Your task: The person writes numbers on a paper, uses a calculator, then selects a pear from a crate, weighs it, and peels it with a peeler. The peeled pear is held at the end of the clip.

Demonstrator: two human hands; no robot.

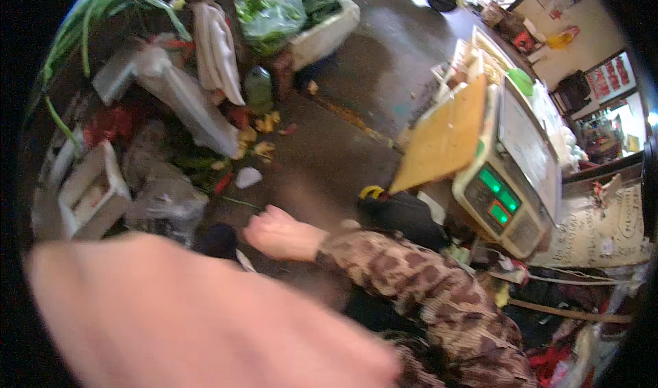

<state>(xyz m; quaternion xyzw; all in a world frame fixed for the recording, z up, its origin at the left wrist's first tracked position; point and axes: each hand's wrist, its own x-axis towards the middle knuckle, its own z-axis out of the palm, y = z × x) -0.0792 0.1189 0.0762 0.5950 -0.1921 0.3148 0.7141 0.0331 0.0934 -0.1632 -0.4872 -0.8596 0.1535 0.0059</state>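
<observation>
A large blurred hand, apparently my left hand (195, 316), fills the lower left close to the camera. Its fingers cannot be made out. What looks like my right hand (277, 234) reaches left over the dark floor from a camouflage sleeve (411, 280). Its fingers are curled, with the back of the hand towards me. A thin green stem (239, 201) runs up to its knuckles; whether the fingers hold it is hidden. Just beyond lie a whitish scrap (249, 177) and yellowish leaf scraps (264, 149). A clear plastic bag (167, 208) is to the left.
At right stands a scale (496, 198) with a lit green display, beside a tan board (442, 136). A white foam box (329, 33) of greens is at the top. White foam box (95, 193) and long white vegetables (216, 54) are at left. Cardboard with writing (596, 229) is far right.
</observation>
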